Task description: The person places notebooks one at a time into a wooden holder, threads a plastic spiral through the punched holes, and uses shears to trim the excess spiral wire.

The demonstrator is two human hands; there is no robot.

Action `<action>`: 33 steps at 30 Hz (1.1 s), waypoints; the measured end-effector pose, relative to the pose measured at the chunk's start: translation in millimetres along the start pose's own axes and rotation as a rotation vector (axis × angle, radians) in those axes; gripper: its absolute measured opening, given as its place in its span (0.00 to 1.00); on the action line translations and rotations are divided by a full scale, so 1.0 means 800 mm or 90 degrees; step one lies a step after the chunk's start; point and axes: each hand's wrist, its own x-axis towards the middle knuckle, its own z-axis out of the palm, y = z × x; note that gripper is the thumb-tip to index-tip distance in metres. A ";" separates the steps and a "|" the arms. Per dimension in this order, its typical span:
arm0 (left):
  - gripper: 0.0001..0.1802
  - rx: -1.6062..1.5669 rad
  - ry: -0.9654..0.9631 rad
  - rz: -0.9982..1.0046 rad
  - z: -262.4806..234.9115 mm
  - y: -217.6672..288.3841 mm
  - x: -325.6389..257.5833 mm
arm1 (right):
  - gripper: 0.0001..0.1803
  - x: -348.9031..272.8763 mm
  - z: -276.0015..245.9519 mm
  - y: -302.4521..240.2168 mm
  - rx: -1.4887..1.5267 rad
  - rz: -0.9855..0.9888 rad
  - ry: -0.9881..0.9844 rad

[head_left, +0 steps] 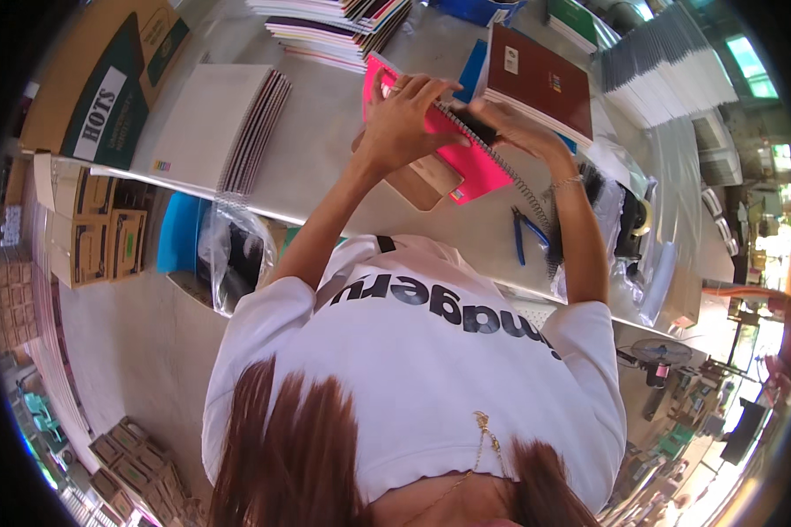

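Observation:
A bright pink notebook (479,173) lies tilted on the table in front of me, with a metal spiral coil (526,189) along its right edge. The coil's loose end trails beyond the notebook toward my right forearm. My left hand (404,123) holds the notebook from above, thumb and fingers spread across it near the bound edge. My right hand (520,128) is closed at the coil beside a small dark object (475,123); its fingertips are partly hidden. A brown flat block (424,183) sits at the notebook's near left side. Blue-handled pliers (529,234) rest right of the notebook.
White spiral notebooks (206,123) are stacked at left beside a cardboard box (70,79). Further back stand piled notebooks (334,31). Brown-covered notebooks (540,83) lie near my right hand, with a tall stack of pages (659,66) behind. Clear plastic (237,246) hangs over the table's front edge.

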 end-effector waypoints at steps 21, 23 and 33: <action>0.45 -0.011 0.041 0.016 -0.009 -0.008 0.004 | 0.35 0.049 -0.006 0.056 -0.054 -0.218 0.024; 0.46 0.026 0.114 0.012 -0.012 -0.030 0.002 | 0.39 0.027 -0.002 0.022 0.455 -0.161 -0.107; 0.42 -0.147 0.070 -0.054 -0.001 -0.077 0.011 | 0.39 0.034 -0.005 -0.019 0.192 -0.152 -0.109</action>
